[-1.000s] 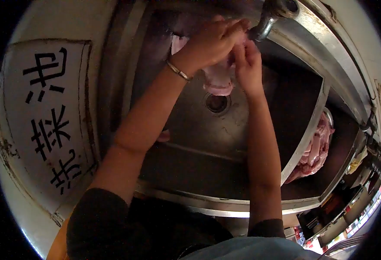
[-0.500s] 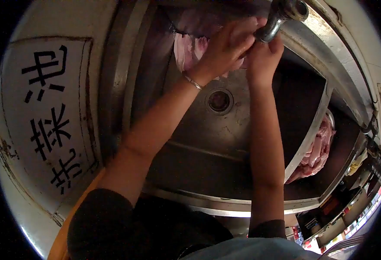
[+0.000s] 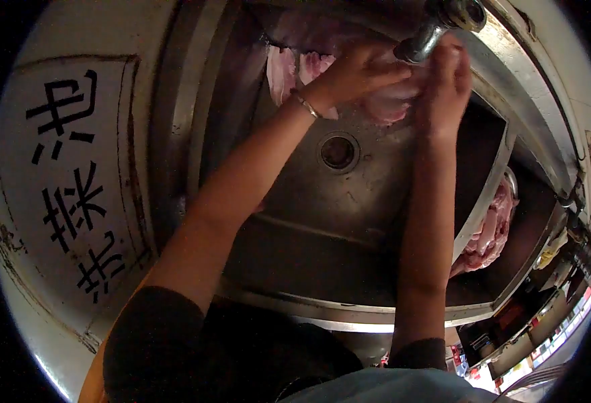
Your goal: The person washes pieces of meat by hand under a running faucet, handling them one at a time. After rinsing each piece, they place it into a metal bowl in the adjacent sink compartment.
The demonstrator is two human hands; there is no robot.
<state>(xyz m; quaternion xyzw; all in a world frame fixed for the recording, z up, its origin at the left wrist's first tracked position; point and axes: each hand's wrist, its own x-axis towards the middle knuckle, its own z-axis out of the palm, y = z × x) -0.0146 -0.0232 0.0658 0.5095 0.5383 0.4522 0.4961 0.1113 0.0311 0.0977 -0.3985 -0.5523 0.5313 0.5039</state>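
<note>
Both hands are over a metal sink basin (image 3: 356,201), beneath a metal faucet (image 3: 419,44). My left hand (image 3: 359,77), with a bracelet at the wrist, reaches in from the left, its fingers bent around a pale piece of meat (image 3: 388,107). On the other side of that piece is my right hand (image 3: 446,87), blurred, its fingers raised beside the spout; what they hold, if anything, is unclear. More pale pink meat (image 3: 282,74) lies at the far left of the basin. The round drain (image 3: 339,153) shows below the hands.
A second basin on the right holds a heap of pink meat (image 3: 490,232), beyond a metal divider (image 3: 487,195). On the left stands a white panel with black characters (image 3: 73,174). Pipes (image 3: 581,221) run along the right side.
My right hand has moved right, away from my left hand, and the hands are farther apart. The piece of meat between them now shows more fully below the faucet.
</note>
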